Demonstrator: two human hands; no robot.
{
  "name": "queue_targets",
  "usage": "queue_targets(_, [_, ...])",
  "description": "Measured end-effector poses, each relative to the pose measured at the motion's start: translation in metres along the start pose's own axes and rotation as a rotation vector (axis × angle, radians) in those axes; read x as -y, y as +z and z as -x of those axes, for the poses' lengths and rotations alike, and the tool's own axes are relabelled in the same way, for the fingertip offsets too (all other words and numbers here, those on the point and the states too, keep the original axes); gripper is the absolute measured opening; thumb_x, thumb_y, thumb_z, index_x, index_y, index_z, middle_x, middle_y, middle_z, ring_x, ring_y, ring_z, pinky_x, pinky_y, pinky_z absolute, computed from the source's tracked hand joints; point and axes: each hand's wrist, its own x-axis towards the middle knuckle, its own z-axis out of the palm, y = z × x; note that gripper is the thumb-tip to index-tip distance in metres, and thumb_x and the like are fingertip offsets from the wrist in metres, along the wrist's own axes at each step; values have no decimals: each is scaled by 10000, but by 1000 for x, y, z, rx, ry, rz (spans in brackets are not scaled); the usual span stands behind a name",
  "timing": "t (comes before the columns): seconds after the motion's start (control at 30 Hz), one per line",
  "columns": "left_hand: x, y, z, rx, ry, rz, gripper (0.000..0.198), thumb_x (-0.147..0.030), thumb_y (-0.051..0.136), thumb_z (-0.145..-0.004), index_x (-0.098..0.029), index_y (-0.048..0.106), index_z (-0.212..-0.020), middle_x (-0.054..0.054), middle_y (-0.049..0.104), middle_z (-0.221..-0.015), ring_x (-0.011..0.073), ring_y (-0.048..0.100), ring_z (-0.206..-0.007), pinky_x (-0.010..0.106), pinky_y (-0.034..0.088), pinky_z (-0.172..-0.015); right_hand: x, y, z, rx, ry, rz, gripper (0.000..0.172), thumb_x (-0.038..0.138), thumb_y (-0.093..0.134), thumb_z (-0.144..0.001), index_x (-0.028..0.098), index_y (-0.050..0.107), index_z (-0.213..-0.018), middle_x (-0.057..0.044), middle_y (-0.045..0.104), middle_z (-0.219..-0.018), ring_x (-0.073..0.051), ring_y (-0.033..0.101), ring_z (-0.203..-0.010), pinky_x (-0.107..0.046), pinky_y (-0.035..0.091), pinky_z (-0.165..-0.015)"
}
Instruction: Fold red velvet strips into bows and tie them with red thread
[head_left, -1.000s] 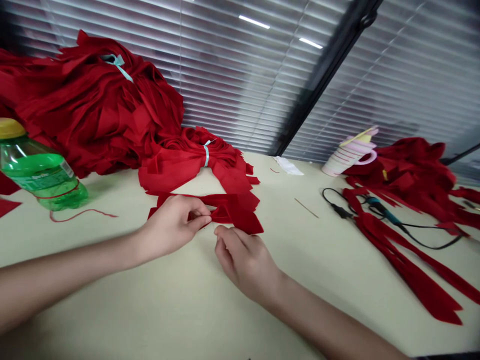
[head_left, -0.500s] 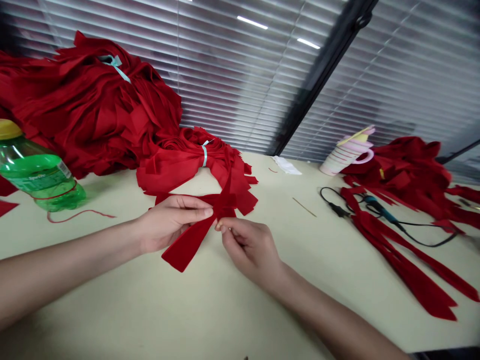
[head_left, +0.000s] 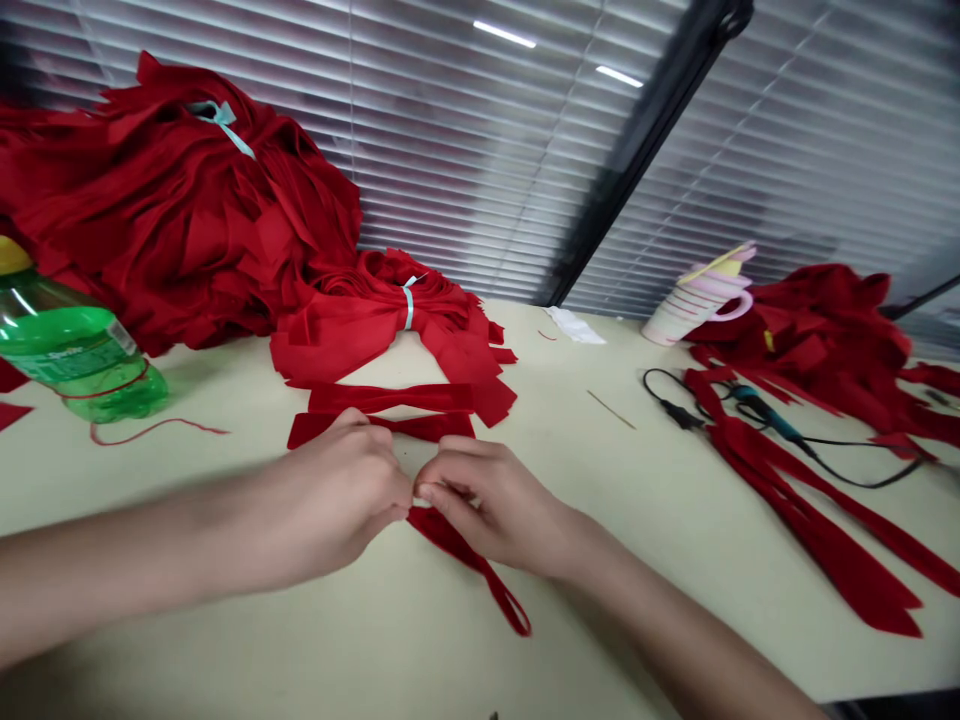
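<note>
My left hand (head_left: 341, 495) and my right hand (head_left: 487, 505) meet fingertip to fingertip over the cream table (head_left: 300, 640), both pinched on a narrow red fabric strip (head_left: 480, 570) that trails toward me and to the right. Just beyond my knuckles lie two flat red bow pieces (head_left: 390, 400), one behind the other. A tied bundle of red bows (head_left: 375, 320) with a pale blue band sits behind them.
A large heap of red fabric (head_left: 172, 210) fills the back left. A green plastic bottle (head_left: 75, 360) lies at the left edge. On the right are long red strips (head_left: 817, 530), a black corded tool (head_left: 757, 415), a pink-striped cup (head_left: 697, 300) and more red fabric (head_left: 825, 330). Blinds cover the window behind.
The wide red piece I was holding up is gone from my fingers. Both hands have come closer to me and now pinch a thin red strip low over the table.
</note>
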Motion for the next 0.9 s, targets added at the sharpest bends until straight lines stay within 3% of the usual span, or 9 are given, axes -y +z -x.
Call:
queue_targets(0.13, [0, 13, -3, -155, -68, -117, 246, -79, 500, -826, -175, 647, -655, 6, 606, -601, 163, 546, -632, 302, 363, -670, 6, 10, 4, -122, -71, 372, 280, 126, 373, -892, 110, 612, -746, -18, 453, -669, -107, 386, -521, -244, 347, -473])
queue_targets(0.27, [9, 10, -9, -224, -159, -27, 186, -142, 539, -812, -186, 679, -697, 3, 647, -625, 151, 565, -589, 265, 358, -587, 2, 21, 7, -233, -187, 639, 306, 74, 363, -864, 127, 586, -662, -10, 417, -611, -115, 303, -481, -264, 276, -413])
queue_targets(0.33, [13, 8, -11, -243, -215, 120, 160, -198, 564, -804, -202, 696, -714, -4, 672, -651, 141, 574, -574, 240, 365, -544, 0, 25, 7, -302, -233, 714, 286, 34, 379, -837, 132, 570, -647, -5, 417, -603, -107, 287, -471, -255, 269, -398])
queue_targets(0.47, [15, 6, -17, -203, -382, 600, 153, -285, 625, -767, -194, 712, -678, 1, 686, -637, 147, 590, -552, 219, 394, -481, -1, 28, 6, -445, -266, 854, 242, -28, 397, -807, 94, 605, -795, -14, 473, -650, -90, 319, -467, -227, 309, -381])
queue_targets(0.63, [11, 8, -21, -249, -594, 1123, 123, -280, 744, -678, -162, 714, -696, 44, 721, -733, 171, 646, -662, 255, 506, -598, -2, 27, 6, -510, -345, 954, 164, -13, 485, -802, 101, 601, -825, 27, 397, -551, -103, 340, -458, -261, 284, -371])
queue_targets(0.77, [13, 9, -22, -290, -698, 1327, 119, -249, 770, -668, -155, 700, -688, 25, 695, -640, 136, 620, -571, 246, 514, -563, -5, 27, 8, -505, -365, 926, 120, 2, 545, -783, 105, 585, -831, 25, 431, -566, -104, 385, -481, -260, 311, -379])
queue_targets(0.9, [17, 10, -22, -255, -677, 1375, 136, -256, 767, -681, -155, 714, -754, 41, 714, -706, 142, 642, -608, 245, 535, -574, -7, 28, 7, -525, -298, 806, 106, 32, 532, -813, 129, 572, -808, 28, 461, -581, -85, 384, -459, -227, 344, -385])
